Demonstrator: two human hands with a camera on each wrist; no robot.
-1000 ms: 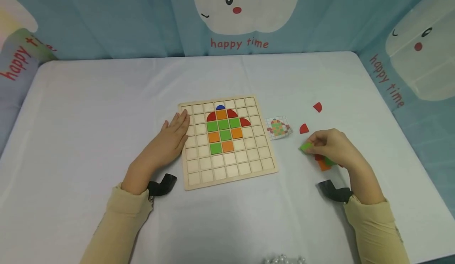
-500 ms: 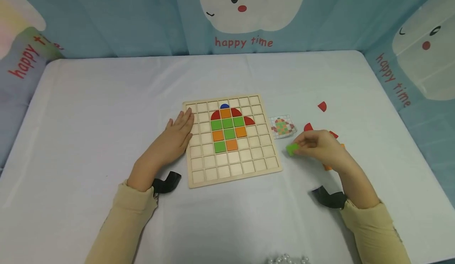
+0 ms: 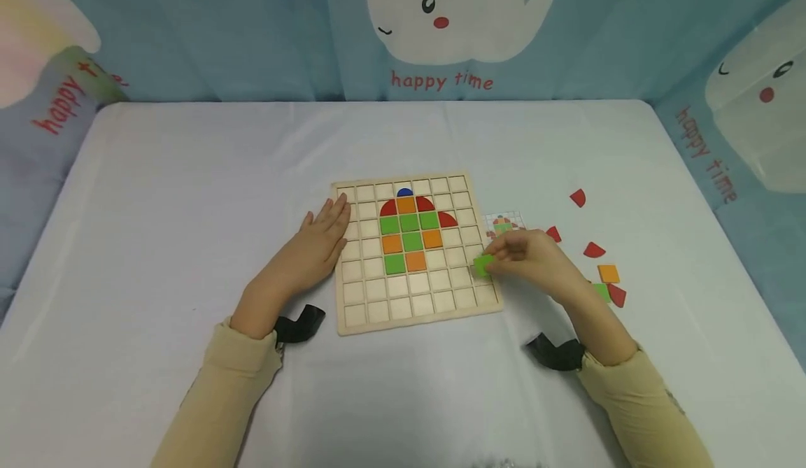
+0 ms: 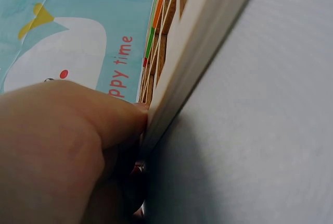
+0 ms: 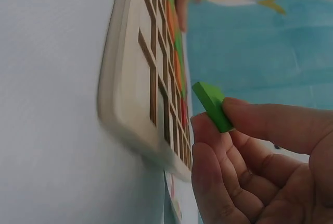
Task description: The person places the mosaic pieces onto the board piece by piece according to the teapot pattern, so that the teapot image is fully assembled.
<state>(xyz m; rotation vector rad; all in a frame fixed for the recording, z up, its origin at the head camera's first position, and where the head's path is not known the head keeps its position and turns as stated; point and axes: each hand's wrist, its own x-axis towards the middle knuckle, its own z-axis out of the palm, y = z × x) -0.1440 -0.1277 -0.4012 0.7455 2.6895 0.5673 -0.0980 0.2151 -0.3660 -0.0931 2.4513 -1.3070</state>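
A wooden grid board (image 3: 371,312) lies on the white table, with green, orange, red and blue tiles set in its upper middle cells. My left hand (image 3: 308,250) rests along the board's left edge, fingers extended over its rim. Between thumb and fingertips, my right hand (image 3: 532,261) pinches a green square tile (image 5: 214,107). In the head view that tile overlaps the right edge of the board; the right wrist view has it tilted and raised off the board's surface. Partly covered by the right hand, a small pattern card (image 3: 504,221) lies beside the board.
To the right of the board lie loose pieces: several red quarter-round tiles (image 3: 594,250), an orange square tile (image 3: 608,273) and another green tile (image 3: 602,292). A string of white beads (image 3: 504,464) shows at the front edge. Printed blue cloth (image 3: 264,34) hangs behind the table.
My right hand has carried the green tile left from the loose pieces to the board's right edge, uncovering those pieces. My left hand stays at the board. The head view has shifted slightly.
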